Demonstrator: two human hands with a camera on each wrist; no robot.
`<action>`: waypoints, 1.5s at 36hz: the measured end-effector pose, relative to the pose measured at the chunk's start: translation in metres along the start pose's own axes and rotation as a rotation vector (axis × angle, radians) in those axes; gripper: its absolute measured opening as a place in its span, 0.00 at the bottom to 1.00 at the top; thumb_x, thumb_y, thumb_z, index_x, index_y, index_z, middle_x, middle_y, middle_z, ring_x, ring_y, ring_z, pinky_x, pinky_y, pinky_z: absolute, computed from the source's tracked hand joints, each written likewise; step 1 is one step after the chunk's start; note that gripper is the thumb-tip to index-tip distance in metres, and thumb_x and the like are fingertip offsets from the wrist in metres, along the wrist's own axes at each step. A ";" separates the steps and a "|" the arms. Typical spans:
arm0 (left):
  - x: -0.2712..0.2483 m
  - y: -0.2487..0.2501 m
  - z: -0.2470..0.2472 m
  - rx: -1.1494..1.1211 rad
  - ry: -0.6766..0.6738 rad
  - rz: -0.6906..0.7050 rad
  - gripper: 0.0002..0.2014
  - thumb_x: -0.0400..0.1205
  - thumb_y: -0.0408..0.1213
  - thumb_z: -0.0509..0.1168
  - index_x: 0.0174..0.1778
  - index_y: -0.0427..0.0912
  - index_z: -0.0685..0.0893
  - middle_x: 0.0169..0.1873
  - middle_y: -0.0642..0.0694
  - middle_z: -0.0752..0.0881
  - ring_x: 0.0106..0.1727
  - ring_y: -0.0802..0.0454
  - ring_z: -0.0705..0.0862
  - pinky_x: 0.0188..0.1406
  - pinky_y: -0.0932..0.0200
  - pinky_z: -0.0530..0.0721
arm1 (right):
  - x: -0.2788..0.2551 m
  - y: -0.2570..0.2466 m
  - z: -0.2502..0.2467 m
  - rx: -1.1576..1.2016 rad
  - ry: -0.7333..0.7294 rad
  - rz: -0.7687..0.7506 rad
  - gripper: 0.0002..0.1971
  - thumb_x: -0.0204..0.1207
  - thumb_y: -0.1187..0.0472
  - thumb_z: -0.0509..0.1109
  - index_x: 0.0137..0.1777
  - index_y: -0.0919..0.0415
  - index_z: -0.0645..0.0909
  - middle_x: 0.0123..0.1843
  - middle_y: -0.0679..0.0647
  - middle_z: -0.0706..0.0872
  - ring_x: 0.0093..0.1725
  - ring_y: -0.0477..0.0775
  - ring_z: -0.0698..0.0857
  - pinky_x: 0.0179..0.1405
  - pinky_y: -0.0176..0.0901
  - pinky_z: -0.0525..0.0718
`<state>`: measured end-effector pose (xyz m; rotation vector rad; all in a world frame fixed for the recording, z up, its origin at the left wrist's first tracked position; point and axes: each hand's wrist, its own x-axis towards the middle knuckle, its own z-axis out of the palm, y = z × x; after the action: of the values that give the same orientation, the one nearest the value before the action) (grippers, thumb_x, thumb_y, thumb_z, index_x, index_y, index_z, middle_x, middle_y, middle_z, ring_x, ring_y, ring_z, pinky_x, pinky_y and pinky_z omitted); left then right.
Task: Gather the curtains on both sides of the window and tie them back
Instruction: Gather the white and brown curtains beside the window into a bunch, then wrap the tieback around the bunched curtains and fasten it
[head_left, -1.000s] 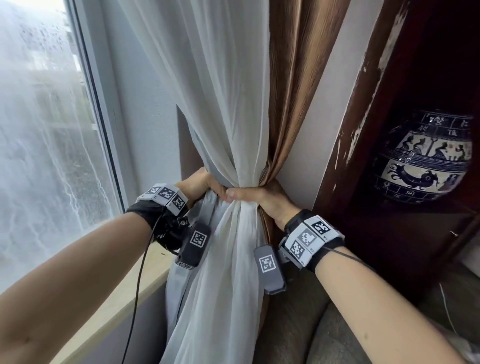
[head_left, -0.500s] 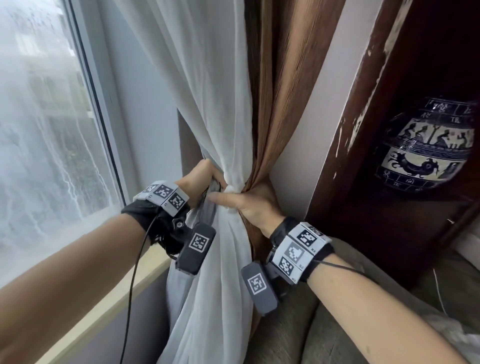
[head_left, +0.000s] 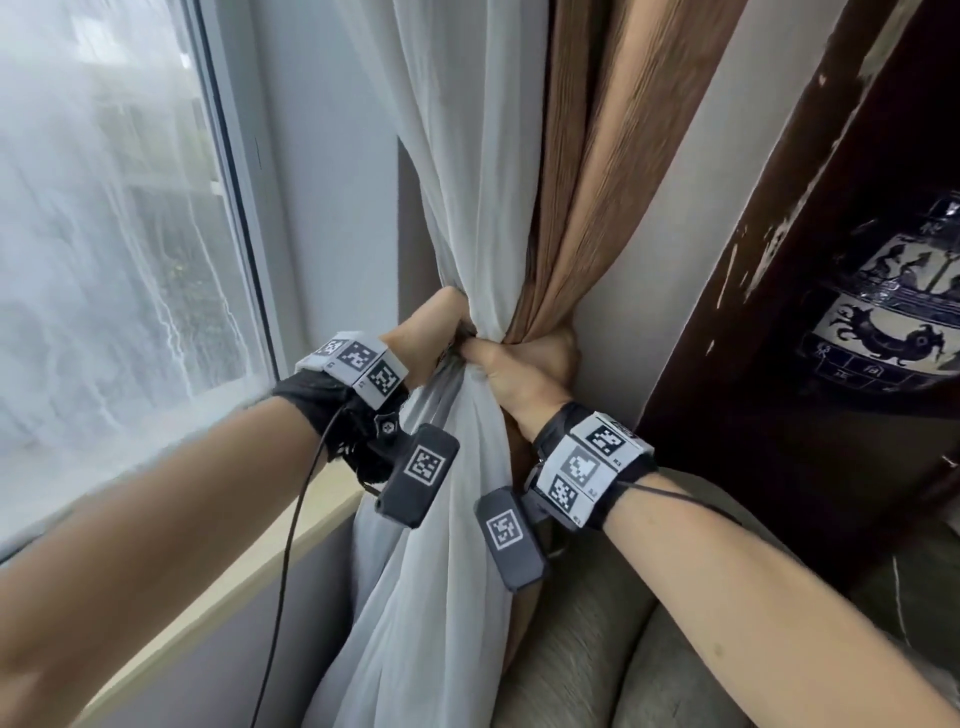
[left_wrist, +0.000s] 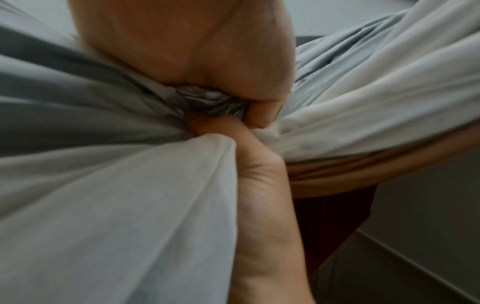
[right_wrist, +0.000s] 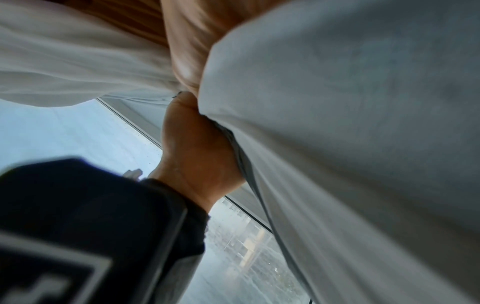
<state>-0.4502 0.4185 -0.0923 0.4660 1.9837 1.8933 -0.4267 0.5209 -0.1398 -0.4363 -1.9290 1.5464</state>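
A white sheer curtain (head_left: 467, 182) and a brown curtain (head_left: 597, 182) hang together beside the window and are squeezed into one narrow bunch (head_left: 493, 332). My left hand (head_left: 434, 332) grips that bunch from the window side. From the wall side my right hand (head_left: 519, 369) grips it too, thumb laid across the front. In the left wrist view, crumpled grey cloth (left_wrist: 210, 100) is pinched between my left hand (left_wrist: 182, 51) and the right thumb (left_wrist: 259, 185). The right wrist view has both hands, right (right_wrist: 187, 51) and left (right_wrist: 194, 154), closed on the white fabric (right_wrist: 337, 123). Most fingers are hidden behind the cloth.
The window pane (head_left: 104, 260) and its pale sill (head_left: 208, 597) lie to the left. A dark wooden cabinet (head_left: 779, 260) holding a blue-and-white vase (head_left: 893, 322) stands close on the right. A grey-green cushion (head_left: 597, 649) sits below my right arm. A black cable (head_left: 288, 545) hangs from my left wrist.
Both hands have drawn the bunch tighter and pushed it toward the wall, and the gathered waist is narrower. The head view has come closer.
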 end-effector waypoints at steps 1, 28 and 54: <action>0.000 -0.003 -0.002 -0.016 0.030 0.003 0.09 0.67 0.32 0.58 0.42 0.44 0.77 0.42 0.43 0.81 0.44 0.52 0.81 0.45 0.63 0.80 | 0.000 0.000 0.002 -0.012 0.009 0.000 0.36 0.47 0.54 0.88 0.58 0.63 0.85 0.53 0.50 0.90 0.51 0.44 0.89 0.39 0.20 0.81; -0.053 -0.072 -0.006 1.072 -0.040 0.320 0.12 0.69 0.36 0.75 0.37 0.41 0.77 0.36 0.43 0.82 0.39 0.42 0.81 0.36 0.57 0.73 | 0.016 0.021 0.010 0.055 -0.020 0.132 0.43 0.33 0.45 0.86 0.54 0.62 0.87 0.46 0.47 0.93 0.43 0.45 0.93 0.46 0.46 0.93; -0.075 -0.097 0.001 0.892 -0.114 0.398 0.10 0.79 0.30 0.68 0.32 0.41 0.83 0.31 0.48 0.86 0.35 0.53 0.84 0.36 0.65 0.78 | 0.051 0.053 0.016 0.001 -0.040 0.119 0.53 0.21 0.38 0.87 0.55 0.58 0.87 0.46 0.44 0.93 0.43 0.43 0.93 0.47 0.43 0.92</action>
<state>-0.3828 0.3788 -0.1869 1.2363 2.7180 0.9908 -0.4818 0.5540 -0.1793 -0.5318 -1.9639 1.6420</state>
